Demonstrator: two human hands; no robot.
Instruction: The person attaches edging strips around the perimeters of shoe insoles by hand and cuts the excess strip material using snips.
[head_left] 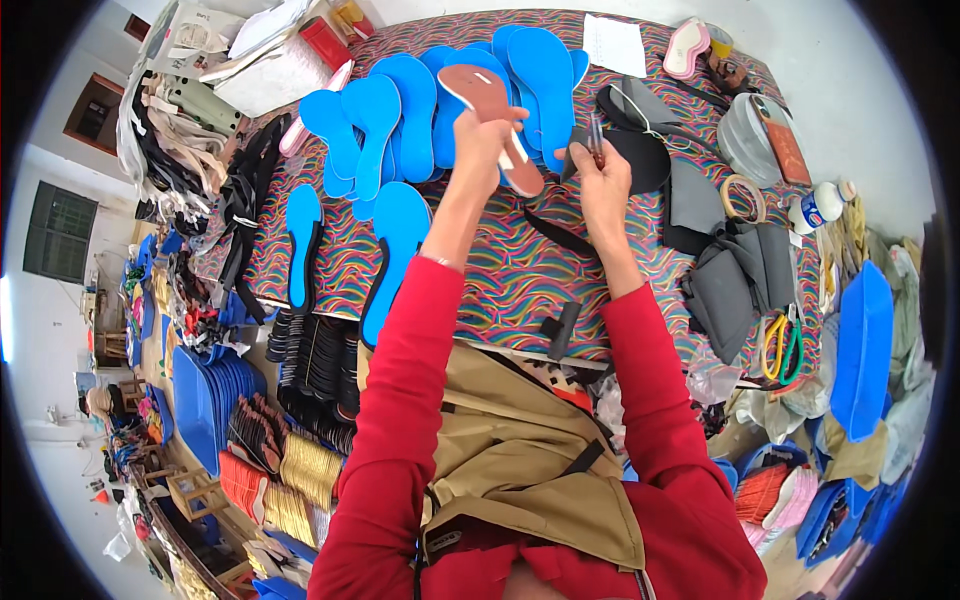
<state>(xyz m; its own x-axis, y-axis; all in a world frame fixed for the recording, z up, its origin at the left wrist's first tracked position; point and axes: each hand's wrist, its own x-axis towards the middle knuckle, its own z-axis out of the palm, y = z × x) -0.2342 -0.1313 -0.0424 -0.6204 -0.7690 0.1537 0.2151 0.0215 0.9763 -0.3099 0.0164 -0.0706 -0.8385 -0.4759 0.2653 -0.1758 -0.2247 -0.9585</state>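
My left hand point(478, 145) is closed around the middle of a brown shoe sole point(474, 88) with pale patches, raised above the table. My right hand point(606, 180) grips a slim, pen-like tool point(597, 137) with a dark, pointed end; its exact kind is unclear. A dark grey material piece point(573, 152) is at the right thumb, and a black curved piece point(645, 160) is beside that hand. Behind the brown sole, several blue insoles point(408, 105) overlap on the table. Two more, a smaller insole point(303, 225) and a larger insole point(403, 212), have black edging and lie left of my left forearm.
The patterned tabletop point(500, 290) carries grey fabric pieces point(722, 300), a tape roll point(743, 198), a white bottle point(817, 208) and scissors point(775, 348) at the right. Black straps point(255, 200) hang at the left. A small black scrap point(563, 330) lies at the near edge.
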